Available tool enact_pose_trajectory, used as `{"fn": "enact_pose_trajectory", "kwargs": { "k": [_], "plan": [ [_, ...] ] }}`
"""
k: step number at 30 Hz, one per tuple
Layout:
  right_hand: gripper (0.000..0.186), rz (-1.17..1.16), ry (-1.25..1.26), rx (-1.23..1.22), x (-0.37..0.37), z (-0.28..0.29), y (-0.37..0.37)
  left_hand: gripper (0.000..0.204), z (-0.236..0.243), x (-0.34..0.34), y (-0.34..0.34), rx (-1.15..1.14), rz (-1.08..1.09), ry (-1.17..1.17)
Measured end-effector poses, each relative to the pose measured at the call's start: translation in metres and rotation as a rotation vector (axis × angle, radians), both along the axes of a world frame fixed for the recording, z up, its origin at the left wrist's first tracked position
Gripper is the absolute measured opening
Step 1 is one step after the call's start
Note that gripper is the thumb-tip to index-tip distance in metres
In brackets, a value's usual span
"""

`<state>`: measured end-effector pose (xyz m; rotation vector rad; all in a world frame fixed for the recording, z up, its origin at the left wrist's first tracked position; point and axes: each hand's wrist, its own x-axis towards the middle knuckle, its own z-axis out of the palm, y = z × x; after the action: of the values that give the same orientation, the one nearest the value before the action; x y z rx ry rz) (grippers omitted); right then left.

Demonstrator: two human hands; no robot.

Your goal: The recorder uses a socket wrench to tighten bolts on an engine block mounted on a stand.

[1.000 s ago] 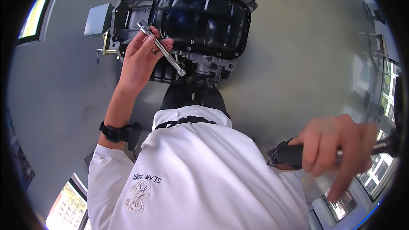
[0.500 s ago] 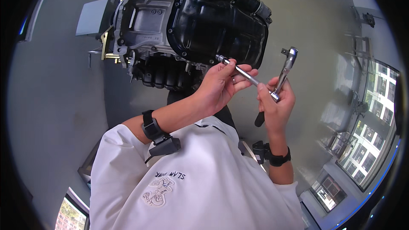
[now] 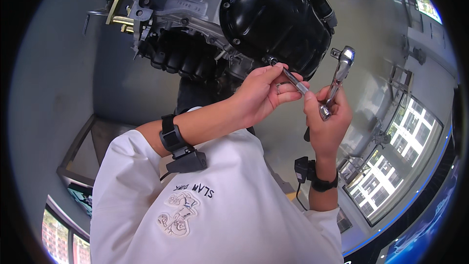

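My left hand (image 3: 264,90) holds a slim chrome extension bar (image 3: 293,79) between thumb and fingers. A small socket (image 3: 273,62) tips its far end, over the near edge of the black oil pan (image 3: 278,19); whether it sits on a bolt I cannot tell. My right hand (image 3: 328,120) is closed round a chrome ratchet wrench (image 3: 338,78), its head up and its square drive pointing left. Part of a black grip shows below that hand. The right thumb also meets the near end of the extension bar.
The pan is bolted to a grey metal engine block (image 3: 190,0). Below it hangs a black ribbed manifold (image 3: 181,58). Brass-coloured stand brackets (image 3: 119,12) and a bent metal rod (image 3: 88,22) are at left. A dark-framed table (image 3: 78,146) stands at lower left.
The view has shifted, so the engine appears higher and larger. Both hands keep their hold on the extension bar and ratchet wrench, with the socket still by the pan's near edge.
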<state>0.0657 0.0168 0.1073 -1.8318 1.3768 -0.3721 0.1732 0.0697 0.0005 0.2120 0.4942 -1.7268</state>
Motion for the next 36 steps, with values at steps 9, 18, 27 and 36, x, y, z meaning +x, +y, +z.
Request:
{"fn": "enact_pose_trajectory", "kwargs": {
  "k": [9,18,27,36],
  "plan": [
    [0.017,0.006,0.05,0.003,0.006,0.0,0.002,0.03,-0.003,-0.003,0.006,-0.001,-0.024,0.018],
    [0.015,0.142,0.148,0.086,0.023,0.017,-0.017,0.012,-0.005,0.01,0.026,-0.177,-0.264,-0.977],
    [0.018,0.319,0.128,-0.028,0.01,0.01,-0.028,0.036,0.003,0.022,-0.013,-0.642,0.136,-1.944],
    [0.022,0.138,0.11,-0.086,-0.004,0.026,-0.021,0.027,-0.005,-0.003,-0.022,-0.53,0.657,-2.132]
  ]
}}
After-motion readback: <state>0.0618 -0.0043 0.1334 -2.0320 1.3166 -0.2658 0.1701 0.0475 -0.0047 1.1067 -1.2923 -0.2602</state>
